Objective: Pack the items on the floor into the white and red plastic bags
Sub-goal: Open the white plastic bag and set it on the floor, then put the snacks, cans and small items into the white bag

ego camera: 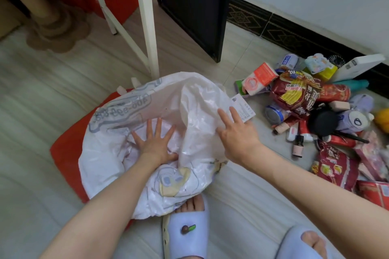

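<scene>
— Opening the white bag [117,153], I'd say: left hand [154,143] inside it, fingers spread flat; right hand [237,132] spread on its raised side.
— Nothing packed?
— Seemingly not. Red bag [69,145] lies underneath; the pile [315,111] waits on the floor [42,90], right. Next: reach over.
</scene>
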